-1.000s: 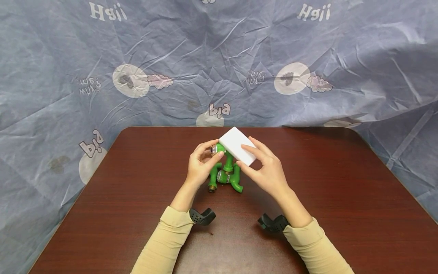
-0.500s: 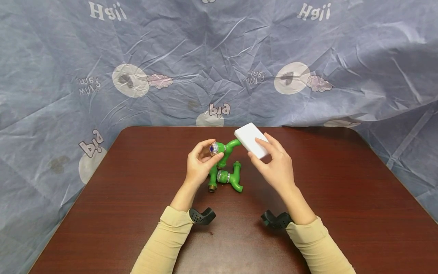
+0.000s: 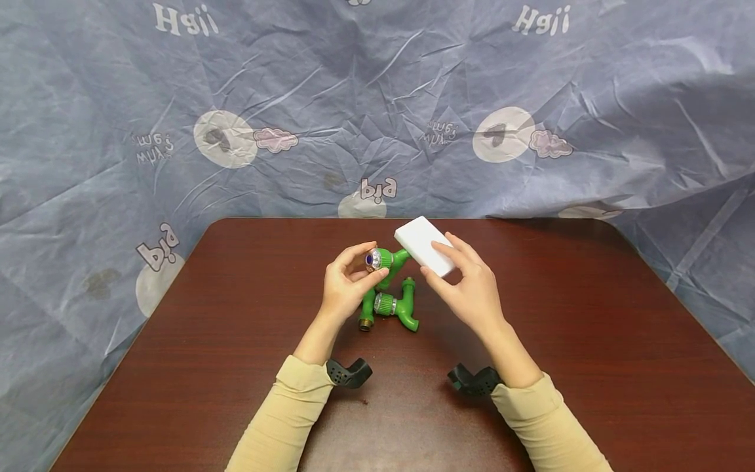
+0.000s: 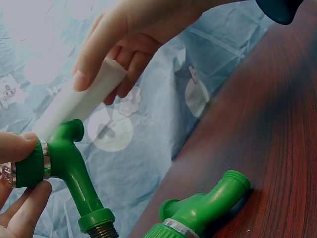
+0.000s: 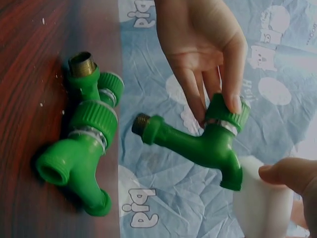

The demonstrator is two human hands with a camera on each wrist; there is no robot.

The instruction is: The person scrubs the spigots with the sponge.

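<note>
Green tap (image 5: 205, 145) was held above tabletop (image 3: 560, 341), fingers of left hand (image 3: 343, 285) curled round its knob; white block (image 3: 420, 244) just beside its spout, pinched in right hand (image 3: 476, 294) fingers; two other taps (image 3: 406, 307) lay beneath it.

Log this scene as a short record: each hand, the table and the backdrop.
Left hand: holds a green tap by its ribbed knob
Right hand: holds a white sponge near the held tap's spout; contact unclear
Table: reddish-brown wood grain, bearing a second green tap and a third
Backdrop: creased, blue-grey, printed
</note>
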